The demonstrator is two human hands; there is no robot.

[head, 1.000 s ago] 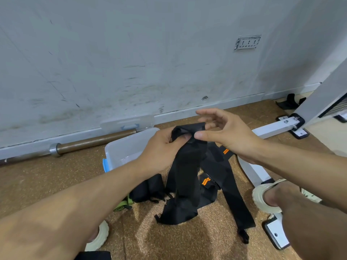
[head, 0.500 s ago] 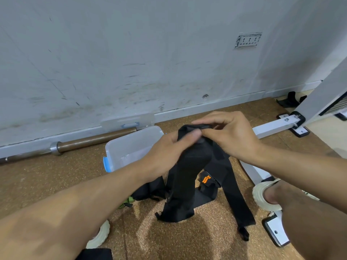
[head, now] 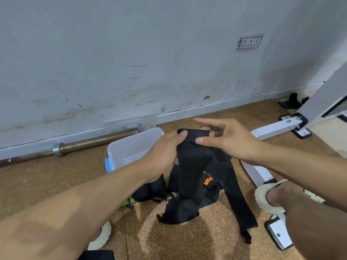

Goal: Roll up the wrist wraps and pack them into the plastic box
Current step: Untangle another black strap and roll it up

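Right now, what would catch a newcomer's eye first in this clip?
Both hands meet mid-frame on a black wrap: the left hand grips its top edge, and the right hand pinches it, fingers spread. The wrap's tail hangs to a heap of straps on the floor. Just behind the left hand sits the clear box, open, with a barbell along the wall.

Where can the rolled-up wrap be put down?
The box looks bare inside. Bare floor lies left of it, below the barbell, and in front of the black straps. It is crowded between the box and the white frame, where straps pile up.
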